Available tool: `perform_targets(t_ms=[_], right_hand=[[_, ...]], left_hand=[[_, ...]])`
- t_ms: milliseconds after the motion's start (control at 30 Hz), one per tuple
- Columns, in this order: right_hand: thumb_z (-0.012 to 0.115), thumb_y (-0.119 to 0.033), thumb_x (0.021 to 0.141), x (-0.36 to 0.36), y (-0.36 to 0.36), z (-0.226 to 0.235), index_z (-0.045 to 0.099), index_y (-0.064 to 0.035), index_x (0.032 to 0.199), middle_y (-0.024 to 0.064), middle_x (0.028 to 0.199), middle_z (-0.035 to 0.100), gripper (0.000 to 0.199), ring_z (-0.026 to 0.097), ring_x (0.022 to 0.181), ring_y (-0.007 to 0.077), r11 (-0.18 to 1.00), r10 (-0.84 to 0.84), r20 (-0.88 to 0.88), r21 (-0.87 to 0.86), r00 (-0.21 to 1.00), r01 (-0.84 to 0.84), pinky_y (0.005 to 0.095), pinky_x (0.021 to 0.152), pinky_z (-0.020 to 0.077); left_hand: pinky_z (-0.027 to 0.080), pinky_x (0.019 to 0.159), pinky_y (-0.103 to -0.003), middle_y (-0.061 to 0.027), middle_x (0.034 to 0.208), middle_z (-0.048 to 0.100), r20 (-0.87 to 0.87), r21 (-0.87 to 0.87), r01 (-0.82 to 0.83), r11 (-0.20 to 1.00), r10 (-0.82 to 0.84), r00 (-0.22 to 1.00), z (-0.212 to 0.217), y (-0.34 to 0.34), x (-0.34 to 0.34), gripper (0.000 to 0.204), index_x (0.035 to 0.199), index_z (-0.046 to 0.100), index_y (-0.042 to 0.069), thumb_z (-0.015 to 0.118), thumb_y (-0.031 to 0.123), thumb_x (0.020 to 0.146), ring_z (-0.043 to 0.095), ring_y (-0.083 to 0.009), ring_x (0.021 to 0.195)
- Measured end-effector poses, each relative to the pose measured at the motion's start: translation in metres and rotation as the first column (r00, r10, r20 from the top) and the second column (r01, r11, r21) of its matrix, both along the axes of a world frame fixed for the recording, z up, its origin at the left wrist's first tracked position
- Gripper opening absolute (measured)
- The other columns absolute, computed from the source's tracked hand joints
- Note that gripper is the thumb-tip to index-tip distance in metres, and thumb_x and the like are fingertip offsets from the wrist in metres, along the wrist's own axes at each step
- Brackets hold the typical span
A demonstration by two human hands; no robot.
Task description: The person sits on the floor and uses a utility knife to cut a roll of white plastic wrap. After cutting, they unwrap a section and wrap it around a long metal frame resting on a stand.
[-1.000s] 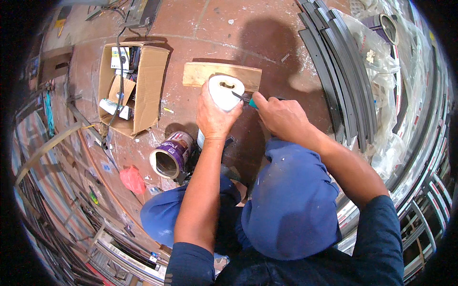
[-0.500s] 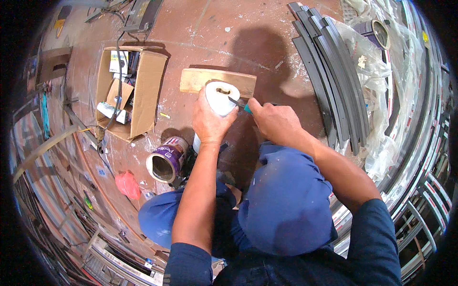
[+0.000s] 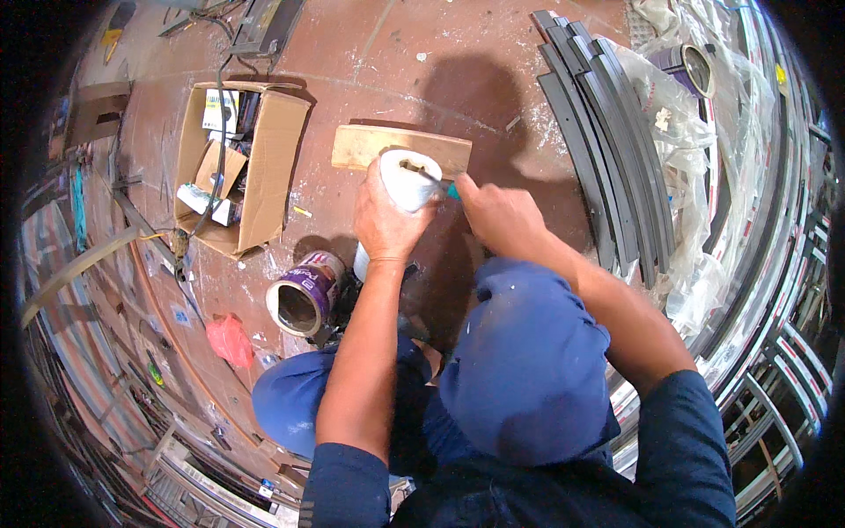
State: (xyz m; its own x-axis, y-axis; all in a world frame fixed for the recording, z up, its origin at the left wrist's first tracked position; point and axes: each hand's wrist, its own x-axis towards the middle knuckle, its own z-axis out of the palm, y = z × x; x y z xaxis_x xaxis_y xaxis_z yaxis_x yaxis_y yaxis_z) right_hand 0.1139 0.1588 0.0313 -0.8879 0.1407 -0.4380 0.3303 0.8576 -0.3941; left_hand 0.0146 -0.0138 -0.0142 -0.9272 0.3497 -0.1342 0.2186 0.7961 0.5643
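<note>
My left hand (image 3: 387, 216) is closed around a white roll (image 3: 407, 195), like wrapped film. Its end faces up and shows a brown core with an uneven, slot-like hole. My right hand (image 3: 503, 211) is closed around a slim knife with a teal handle (image 3: 453, 191), most of it hidden by the fingers. The blade is smeared by motion against the right side of the roll, close to my left fingertips. Just beyond the roll a wooden board (image 3: 400, 145) lies on the floor.
An open cardboard box (image 3: 268, 172) with packets and a cable over it stands at left. Near my left knee are a purple paint can (image 3: 308, 295) and a pink plastic bag (image 3: 231, 341). Dark metal strips (image 3: 607, 141) and clear plastic sheeting (image 3: 704, 273) lie at right.
The knife has shifted slightly up and left along the roll, and its blade is now blurred. My right hand moved a little with it; my left hand keeps its hold.
</note>
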Motion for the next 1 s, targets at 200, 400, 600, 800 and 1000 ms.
perform_targets(t_ms=[200,400,600,800,1000], right_hand=[[0.06,-0.02,0.103,0.007,0.008,-0.03,0.056,-0.0082,0.121,0.0242,0.092,0.079,0.022,0.078,0.087,0.0461,0.993,-0.118,0.062,-0.003,0.991,0.118,0.06,0.075,0.0613],[0.062,-0.026,0.105,0.007,0.008,-0.007,0.053,-0.0104,0.124,0.0217,0.097,0.078,0.026,0.077,0.09,0.0455,0.999,-0.011,-0.079,-0.041,0.997,0.008,0.0589,0.075,0.061],[0.061,-0.023,0.104,0.006,0.007,-0.001,0.054,-0.0099,0.124,0.0224,0.1,0.079,0.024,0.078,0.091,0.045,0.997,0.039,-0.028,-0.058,0.999,-0.041,0.0577,0.074,0.0614],[0.058,-0.023,0.106,0.006,0.005,-0.001,0.054,-0.0092,0.122,0.0227,0.095,0.078,0.021,0.077,0.088,0.0453,0.997,0.038,-0.034,-0.065,0.999,-0.04,0.0578,0.073,0.0605],[0.058,-0.022,0.106,-0.007,0.002,-0.004,0.054,-0.008,0.119,0.0224,0.088,0.076,0.02,0.076,0.083,0.0451,0.996,0.043,-0.013,-0.072,0.999,-0.043,0.0582,0.07,0.0592]], left_hand=[[0.055,0.107,-0.048,-0.0164,0.138,0.069,0.041,0.104,0.061,0.993,-0.066,0.997,-0.001,-0.013,-0.018,0.102,0.151,0.05,0.012,0.1,0.033,0.064,0.068,-0.0378,0.128],[0.054,0.109,-0.049,-0.0184,0.138,0.069,0.135,0.126,0.034,0.991,-0.051,0.99,0.002,-0.014,-0.021,0.104,0.151,0.051,0.01,0.101,0.028,0.061,0.066,-0.0391,0.13],[0.054,0.11,-0.048,-0.0171,0.14,0.068,0.143,0.147,0.028,0.989,-0.049,0.988,0.005,-0.012,-0.021,0.105,0.152,0.051,0.01,0.101,0.028,0.061,0.066,-0.0378,0.131],[0.054,0.108,-0.048,-0.017,0.137,0.069,0.118,0.129,0.015,0.991,-0.03,0.993,0.002,-0.011,-0.019,0.102,0.15,0.053,0.01,0.101,0.028,0.062,0.067,-0.0378,0.129],[0.056,0.106,-0.046,-0.0178,0.134,0.072,0.131,0.101,0.044,0.994,-0.057,0.99,0.013,-0.005,-0.019,0.104,0.151,0.049,0.01,0.101,0.03,0.063,0.069,-0.037,0.127]])
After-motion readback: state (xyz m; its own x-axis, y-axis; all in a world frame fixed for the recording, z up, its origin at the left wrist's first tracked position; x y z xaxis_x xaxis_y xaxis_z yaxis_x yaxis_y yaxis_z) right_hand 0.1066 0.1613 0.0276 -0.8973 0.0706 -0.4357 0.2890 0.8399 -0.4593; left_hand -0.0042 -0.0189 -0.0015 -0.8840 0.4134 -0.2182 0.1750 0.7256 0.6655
